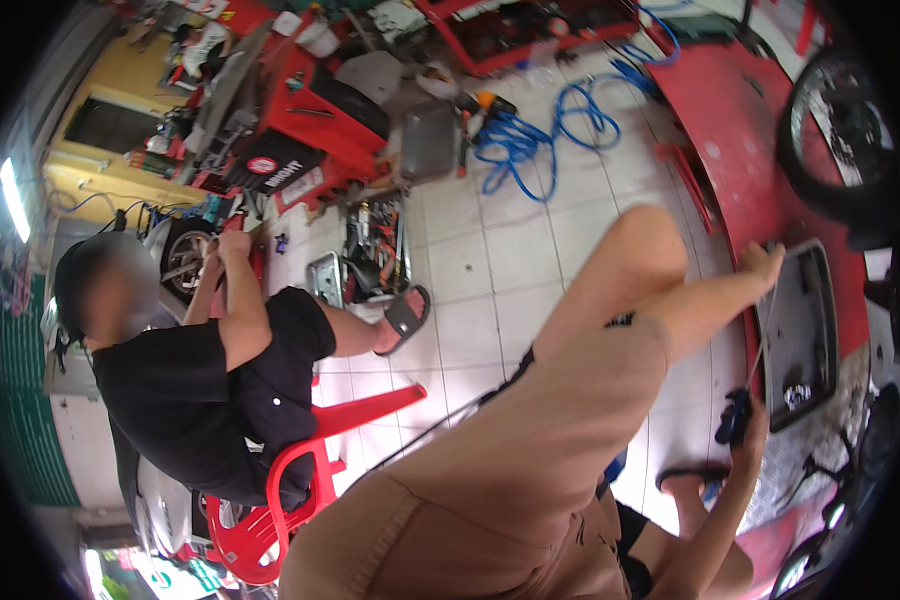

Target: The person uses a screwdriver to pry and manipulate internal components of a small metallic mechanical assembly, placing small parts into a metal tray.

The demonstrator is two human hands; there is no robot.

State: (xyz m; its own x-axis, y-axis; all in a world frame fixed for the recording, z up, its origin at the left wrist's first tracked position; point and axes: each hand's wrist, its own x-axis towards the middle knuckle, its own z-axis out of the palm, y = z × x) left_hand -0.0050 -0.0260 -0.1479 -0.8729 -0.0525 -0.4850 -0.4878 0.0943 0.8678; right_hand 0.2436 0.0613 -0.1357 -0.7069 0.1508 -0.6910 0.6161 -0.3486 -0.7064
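My left hand (768,265) is closed around a small dark piece at the upper end of a thin metal rod (766,330), beside the metal tray (806,330) on the red bench. My right hand (750,430) is closed around a dark handle (733,416) at the rod's lower end, near the tray's edge. Small metal parts (797,395) lie inside the tray. My bare knee (640,240) and beige clothing fill the lower middle.
A person in black (170,400) sits left on a red chair (240,555), hands at a wheel (188,260). Tool tray (375,250), shallow pan (430,140) and blue hose (540,150) lie on the tiled floor. A tyre (810,180) stands upper right on the red bench (720,130).
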